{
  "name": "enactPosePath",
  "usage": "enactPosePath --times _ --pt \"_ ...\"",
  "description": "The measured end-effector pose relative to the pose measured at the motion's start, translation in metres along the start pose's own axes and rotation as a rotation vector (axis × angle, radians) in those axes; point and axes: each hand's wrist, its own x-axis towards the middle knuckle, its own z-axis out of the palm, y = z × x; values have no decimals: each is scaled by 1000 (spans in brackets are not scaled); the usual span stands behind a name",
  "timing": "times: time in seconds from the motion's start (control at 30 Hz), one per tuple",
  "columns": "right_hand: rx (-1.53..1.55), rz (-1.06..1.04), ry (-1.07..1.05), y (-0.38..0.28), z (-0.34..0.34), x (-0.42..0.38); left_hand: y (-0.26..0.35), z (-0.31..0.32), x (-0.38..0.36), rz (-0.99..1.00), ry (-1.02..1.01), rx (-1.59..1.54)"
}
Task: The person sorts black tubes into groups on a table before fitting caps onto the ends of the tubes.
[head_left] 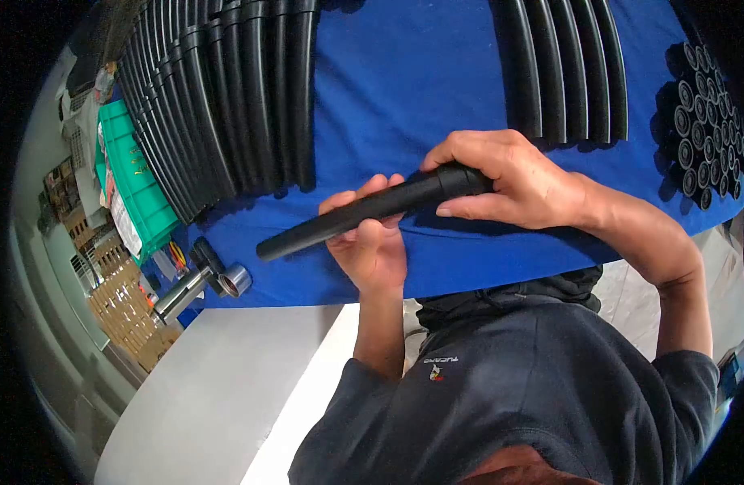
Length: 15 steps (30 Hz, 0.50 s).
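Note:
My left hand [368, 250] is closed around the middle of a black tube [340, 220], palm up, with the thumb across its near side. The tube lies at a slant, its narrower free end toward the lower left. At its upper right end sits a wider black collar [457, 181]. My right hand [513, 178] grips that collar end, thumb below and fingers above, and hides part of it. Both hands are just above the front edge of a blue cloth [396, 89]. Nearest to the tube's free end is a chrome tool with a black part [186, 293].
Many similar black tubes [259, 97] lie side by side at the left. Several more tubes [562, 73] lie at the upper right. Round black pieces [699, 133] stand grouped at the far right. A green bin [141, 182] is at the left edge, near a white surface [218, 380] below.

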Motion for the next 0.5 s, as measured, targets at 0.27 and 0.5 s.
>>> enactPosePath --times 0.27,0.5 --pt "-26 48 -48 -8 -1 -2 0 21 -1 8 139 37" --pt "-41 2 -2 -9 1 -1 -2 23 -1 7 147 -51"
